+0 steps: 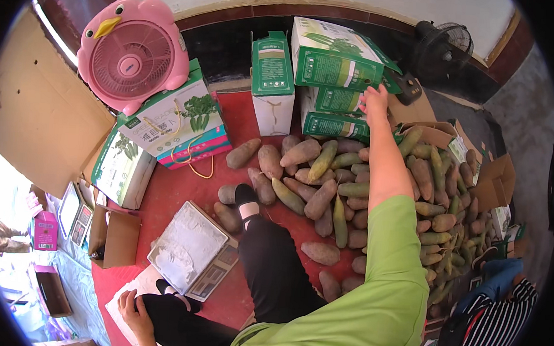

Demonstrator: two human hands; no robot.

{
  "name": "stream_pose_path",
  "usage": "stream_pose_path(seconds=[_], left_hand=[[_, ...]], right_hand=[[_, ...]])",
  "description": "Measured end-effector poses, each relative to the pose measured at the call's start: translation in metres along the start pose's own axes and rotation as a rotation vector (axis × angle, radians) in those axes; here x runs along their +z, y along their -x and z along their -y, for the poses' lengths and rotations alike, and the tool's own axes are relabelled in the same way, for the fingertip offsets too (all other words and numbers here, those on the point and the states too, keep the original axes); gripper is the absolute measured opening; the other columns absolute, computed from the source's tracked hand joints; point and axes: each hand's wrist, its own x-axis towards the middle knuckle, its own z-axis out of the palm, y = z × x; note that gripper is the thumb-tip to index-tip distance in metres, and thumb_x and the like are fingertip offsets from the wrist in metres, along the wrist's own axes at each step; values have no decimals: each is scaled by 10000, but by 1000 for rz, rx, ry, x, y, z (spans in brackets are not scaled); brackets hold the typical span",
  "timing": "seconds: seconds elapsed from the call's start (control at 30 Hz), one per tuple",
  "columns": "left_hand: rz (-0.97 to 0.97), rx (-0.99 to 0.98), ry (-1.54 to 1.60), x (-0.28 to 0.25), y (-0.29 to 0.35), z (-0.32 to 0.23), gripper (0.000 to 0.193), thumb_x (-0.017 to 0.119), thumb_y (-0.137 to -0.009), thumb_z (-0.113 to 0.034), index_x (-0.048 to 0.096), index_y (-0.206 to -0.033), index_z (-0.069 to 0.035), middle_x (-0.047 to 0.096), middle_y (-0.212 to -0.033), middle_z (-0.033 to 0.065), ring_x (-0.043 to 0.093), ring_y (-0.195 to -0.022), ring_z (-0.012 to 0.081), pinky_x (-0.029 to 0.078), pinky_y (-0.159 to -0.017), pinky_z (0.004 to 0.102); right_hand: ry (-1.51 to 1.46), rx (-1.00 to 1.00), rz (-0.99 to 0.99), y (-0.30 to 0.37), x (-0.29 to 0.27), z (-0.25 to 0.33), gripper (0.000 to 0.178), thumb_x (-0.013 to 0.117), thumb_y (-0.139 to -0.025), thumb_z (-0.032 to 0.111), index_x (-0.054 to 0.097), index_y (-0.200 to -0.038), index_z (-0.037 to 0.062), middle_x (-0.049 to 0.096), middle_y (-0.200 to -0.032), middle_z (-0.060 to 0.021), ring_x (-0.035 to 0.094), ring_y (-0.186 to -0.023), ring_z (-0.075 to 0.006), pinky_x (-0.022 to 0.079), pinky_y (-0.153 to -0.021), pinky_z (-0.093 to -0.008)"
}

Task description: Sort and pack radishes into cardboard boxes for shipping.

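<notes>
My right arm, in a green sleeve, stretches forward over a heap of long green and soil-brown radishes (pixel 319 199). At its end my right hand (pixel 373 106) has its fingers out at the near lower corner of a white-and-green carton (pixel 339 66). This carton lies on top of two similar ones stacked beneath it. Whether the fingertips press on the cardboard is hard to make out. My left hand (pixel 135 314) rests on my bent left knee, fingers loosely spread and holding nothing. Between my legs and the cartons at left sits a platform scale (pixel 184 246) with a dusty white top.
A narrow green-and-white carton (pixel 273 85) stands left of the stack. Further left, a pink fan (pixel 133 56) sits on gift boxes (pixel 173 120). A black fan (pixel 443 47) is at the back right. Another person in a striped top (pixel 501 322) is at the lower right.
</notes>
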Motion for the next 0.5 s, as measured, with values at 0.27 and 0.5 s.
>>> stream_pose_path(seconds=[0.27, 0.5], left_hand=[[3, -23, -68, -7, 1, 2, 159, 576, -825, -59, 618, -954, 24, 596, -968, 168, 538, -953, 342, 412, -866, 431], [-1, -23, -73, -11, 4, 4, 168, 594, -804, -69, 614, -944, 21, 591, -948, 168, 538, -949, 348, 414, -863, 430]], right_hand=[[-17, -21, 79, -11, 21, 13, 860, 567, -848, 43, 10, -1490, 176, 314, -1465, -134, 599, -920, -195, 491, -651, -343], [-151, 4, 96, -10, 27, 18, 955, 630, -821, 59, -32, -1493, 213, 437, -1280, -125, 591, -786, -179, 476, -598, -316]])
